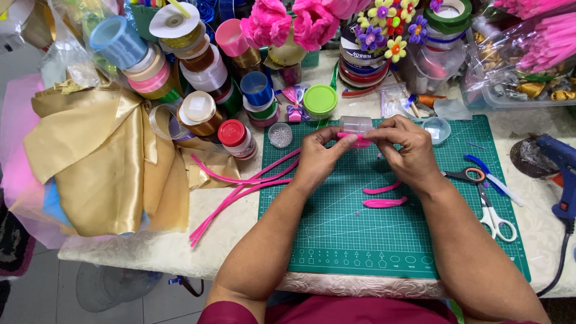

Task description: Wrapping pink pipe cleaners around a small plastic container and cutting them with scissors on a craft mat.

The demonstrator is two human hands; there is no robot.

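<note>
Pink pipe cleaner [354, 139] between both hands' fingertips [345, 133].

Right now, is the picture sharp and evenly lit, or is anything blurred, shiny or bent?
Head view: light is soft and even, with faint shadows under the left hand and right hand; the pink piece they pinch is sharp; the gold satin cloth shows sheen; the table edge bows slightly from the wide lens.
</note>
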